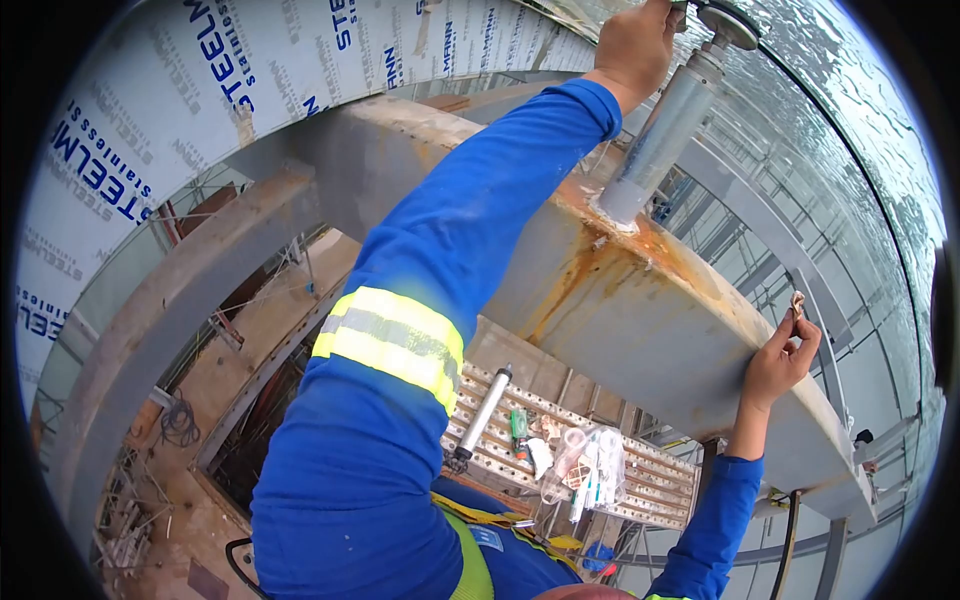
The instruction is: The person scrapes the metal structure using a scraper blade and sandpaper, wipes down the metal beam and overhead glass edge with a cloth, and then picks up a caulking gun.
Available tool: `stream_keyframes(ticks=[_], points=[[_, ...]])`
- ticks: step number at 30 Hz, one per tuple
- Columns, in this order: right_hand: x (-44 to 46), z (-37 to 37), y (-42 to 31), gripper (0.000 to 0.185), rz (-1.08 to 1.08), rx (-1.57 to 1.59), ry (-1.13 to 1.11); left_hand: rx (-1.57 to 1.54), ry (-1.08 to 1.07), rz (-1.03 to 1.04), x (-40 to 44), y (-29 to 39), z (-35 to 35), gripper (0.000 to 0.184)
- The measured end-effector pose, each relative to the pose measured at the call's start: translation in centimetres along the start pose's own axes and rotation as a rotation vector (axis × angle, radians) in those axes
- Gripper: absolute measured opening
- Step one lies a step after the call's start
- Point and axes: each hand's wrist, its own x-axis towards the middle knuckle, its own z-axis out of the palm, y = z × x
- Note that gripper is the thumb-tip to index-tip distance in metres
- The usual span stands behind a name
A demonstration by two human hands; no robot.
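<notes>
left sleeve [440, 230]: blue | band [392, 342]: fluorescent yellow, grey-centred | right sleeve [715, 525]: blue | torso strip [470, 562]: lime

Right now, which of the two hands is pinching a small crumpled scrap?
The right hand, lower in the picture, pinches the brownish scrap; the left hand is instead up beside the top of the metal post.

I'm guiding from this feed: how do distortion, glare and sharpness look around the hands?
Head view throughout: strong wide-angle distortion, with dark, rounded corners; bright highlights on the rippled panel at upper right; the left hand cropped by the top edge; the right hand fairly sharp, but the small piece it pinches too small to identify.
</notes>
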Motion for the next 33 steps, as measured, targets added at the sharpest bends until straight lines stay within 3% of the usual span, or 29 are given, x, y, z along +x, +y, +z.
stream_keyframes(ticks=[13, 17, 21, 23, 28, 30, 33], points=[[-0.2, -0.2, 1.0, 0.008, -0.009, -0.025, 0.0, -0.01, -0.083, 0.17, 0.1, -1.9, 0.2, 0.02], [-0.1, -0.4, 1.4, 0.009, -0.026, -0.042, -0.003, 0.113, -0.193, 0.156, -1.1, -0.7, -3.1, 0.012], [-0.2, -0.3, 1.5, 0.011, -0.018, -0.046, -0.012, 0.158, -0.238, 0.234, -2.6, -1.7, -5.2, 0.02], [-0.1, -0.3, 1.6, 0.011, -0.013, -0.047, -0.016, 0.122, -0.278, 0.146, -2.9, -1.2, -6.7, 0.019], [0.1, -0.3, 1.5, 0.011, -0.059, -0.089, 0.025, -0.006, -0.139, 0.117, -3.8, 2.8, -11.6, 0.014], [0.1, -0.4, 1.7, 0.011, -0.109, -0.107, 0.048, -0.206, 0.093, 0.024, -5.4, 5.3, -14.1, 0.009], [0.1, -0.1, 0.6, 0.011, -0.093, -0.051, 0.112, -0.447, 0.022, -0.276, -11.2, 9.7, -19.8, 0.007]])
